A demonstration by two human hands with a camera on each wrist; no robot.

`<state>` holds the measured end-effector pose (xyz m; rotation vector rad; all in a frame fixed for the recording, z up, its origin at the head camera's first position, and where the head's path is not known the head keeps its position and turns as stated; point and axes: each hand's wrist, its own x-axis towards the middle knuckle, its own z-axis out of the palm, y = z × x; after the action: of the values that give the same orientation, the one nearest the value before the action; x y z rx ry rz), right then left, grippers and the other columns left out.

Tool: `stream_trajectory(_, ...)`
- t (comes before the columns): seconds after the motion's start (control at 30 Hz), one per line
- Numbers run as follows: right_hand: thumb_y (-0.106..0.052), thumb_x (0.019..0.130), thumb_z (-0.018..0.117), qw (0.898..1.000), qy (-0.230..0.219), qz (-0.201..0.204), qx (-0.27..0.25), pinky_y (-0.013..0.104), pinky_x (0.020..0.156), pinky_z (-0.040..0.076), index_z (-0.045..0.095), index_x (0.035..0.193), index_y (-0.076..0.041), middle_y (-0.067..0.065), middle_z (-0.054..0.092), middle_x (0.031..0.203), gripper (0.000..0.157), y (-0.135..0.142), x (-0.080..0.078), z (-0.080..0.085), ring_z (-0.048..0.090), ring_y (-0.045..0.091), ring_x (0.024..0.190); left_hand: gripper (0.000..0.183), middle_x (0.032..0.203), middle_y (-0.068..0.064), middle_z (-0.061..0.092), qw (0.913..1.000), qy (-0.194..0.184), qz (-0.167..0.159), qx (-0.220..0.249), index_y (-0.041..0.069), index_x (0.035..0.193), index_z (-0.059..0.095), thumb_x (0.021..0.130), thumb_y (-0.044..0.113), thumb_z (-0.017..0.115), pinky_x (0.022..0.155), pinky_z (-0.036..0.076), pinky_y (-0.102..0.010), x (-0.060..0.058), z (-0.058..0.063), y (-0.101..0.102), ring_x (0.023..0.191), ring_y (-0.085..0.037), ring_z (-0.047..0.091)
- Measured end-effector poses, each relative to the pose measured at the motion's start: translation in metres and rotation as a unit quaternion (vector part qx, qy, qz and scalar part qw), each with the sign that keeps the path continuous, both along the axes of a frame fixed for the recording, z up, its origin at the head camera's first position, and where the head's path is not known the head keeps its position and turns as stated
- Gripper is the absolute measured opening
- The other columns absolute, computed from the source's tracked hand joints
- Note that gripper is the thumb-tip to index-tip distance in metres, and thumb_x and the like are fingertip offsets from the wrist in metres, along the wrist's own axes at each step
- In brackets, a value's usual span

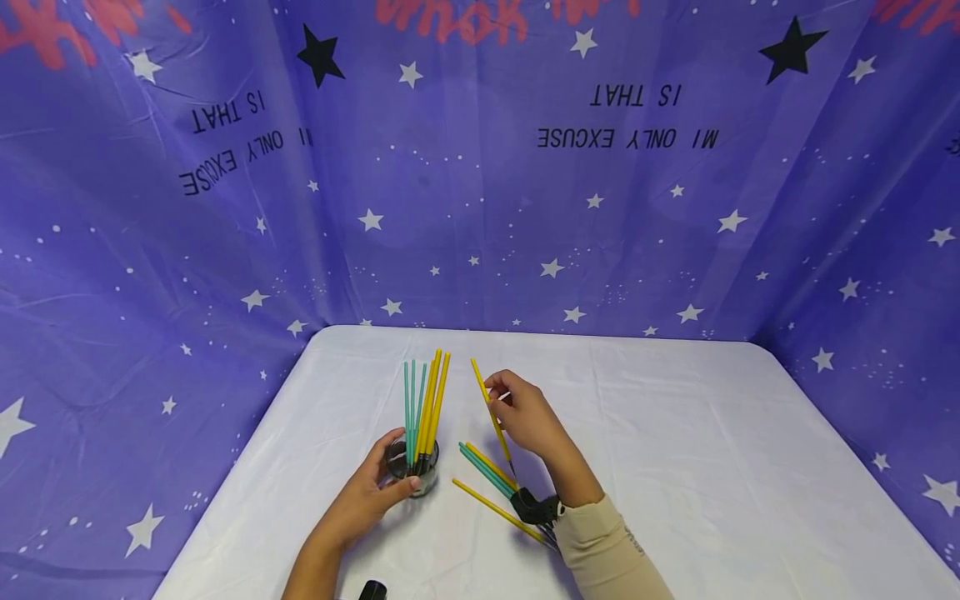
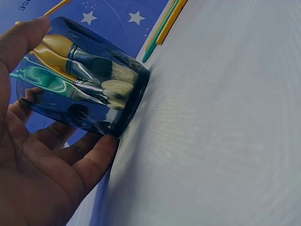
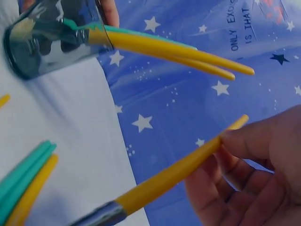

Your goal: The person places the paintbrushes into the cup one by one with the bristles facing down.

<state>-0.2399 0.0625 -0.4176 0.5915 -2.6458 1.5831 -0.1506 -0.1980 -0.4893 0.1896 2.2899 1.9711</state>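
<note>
My left hand (image 1: 363,498) grips a clear, dark-tinted glass (image 2: 55,104) on the white table, thumb on one side and fingers on the other. Several paintbrushes with yellow (image 1: 441,400) and teal (image 1: 407,408) handles stand in it, bristles down, as the left wrist view shows. To the right of the glass, my right hand (image 1: 528,417) pinches another yellow paintbrush (image 3: 164,186) near the upper end of its handle, its metal ferrule pointing down. Below that hand lie loose teal paintbrushes (image 1: 487,472) and yellow ones (image 1: 498,510); their bristle ends are partly hidden by my right wrist.
The white tabletop (image 1: 712,467) spreads around both hands. Purple star-printed cloth (image 1: 480,208) hangs behind the table and at both sides. A small black object (image 1: 372,591) is cut off at the bottom edge of the head view.
</note>
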Motion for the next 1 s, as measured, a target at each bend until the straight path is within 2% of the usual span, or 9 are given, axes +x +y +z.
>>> stream_trajectory(0.23, 0.0, 0.094, 0.058, 0.998, 0.004, -0.032, -0.059, 0.031, 0.062, 0.056, 0.061, 0.114, -0.005, 0.006, 0.059, 0.094, 0.021, -0.014, 0.002, 0.001, 0.059, 0.018, 0.075, 0.08, 0.147, -0.024, 0.043, 0.9999, 0.004, -0.013, 0.008, 0.016, 0.153, 0.028, 0.089, 0.012, 0.075, 0.095, 0.044, -0.021, 0.0, 0.002, 0.001, 0.134, -0.039, 0.044)
stream_trajectory(0.47, 0.001, 0.094, 0.059, 0.99, 0.03, -0.035, -0.132, 0.035, 0.065, 0.058, 0.061, 0.114, -0.006, 0.009, 0.058, 0.097, 0.021, -0.025, 0.003, 0.006, 0.06, 0.021, 0.083, 0.081, 0.147, -0.021, 0.044, 1.0, 0.001, -0.003, 0.004, 0.019, 0.153, 0.029, 0.088, 0.012, 0.076, 0.103, 0.041, -0.031, -0.001, 0.002, -0.001, 0.134, -0.036, 0.044)
stream_trajectory(0.63, 0.001, 0.095, 0.059, 0.985, 0.049, -0.041, -0.162, 0.035, 0.065, 0.058, 0.061, 0.115, -0.005, 0.01, 0.059, 0.099, 0.021, -0.031, 0.007, 0.012, 0.06, 0.021, 0.084, 0.08, 0.147, -0.023, 0.043, 0.9999, 0.005, -0.008, 0.005, 0.016, 0.154, 0.028, 0.089, 0.012, 0.076, 0.105, 0.039, -0.037, 0.0, 0.003, 0.0, 0.134, -0.038, 0.044)
stream_trajectory(0.9, 0.002, 0.095, 0.058, 0.976, 0.066, -0.031, -0.204, 0.035, 0.065, 0.058, 0.058, 0.117, -0.001, 0.012, 0.057, 0.1, 0.022, -0.039, 0.008, 0.018, 0.06, 0.021, 0.083, 0.08, 0.146, -0.023, 0.043, 0.9999, 0.007, -0.008, 0.005, 0.015, 0.154, 0.028, 0.089, 0.012, 0.075, 0.097, 0.044, -0.024, 0.0, 0.003, 0.0, 0.133, -0.038, 0.045)
stream_trajectory(1.0, 0.003, 0.096, 0.057, 0.972, 0.066, -0.028, -0.224, 0.038, 0.066, 0.059, 0.057, 0.118, 0.0, 0.013, 0.056, 0.1, 0.022, -0.043, 0.009, 0.018, 0.059, 0.02, 0.082, 0.08, 0.146, -0.023, 0.044, 0.9999, 0.009, -0.006, 0.0, 0.015, 0.154, 0.028, 0.089, 0.013, 0.076, 0.096, 0.044, -0.023, 0.0, 0.001, 0.0, 0.132, -0.038, 0.046)
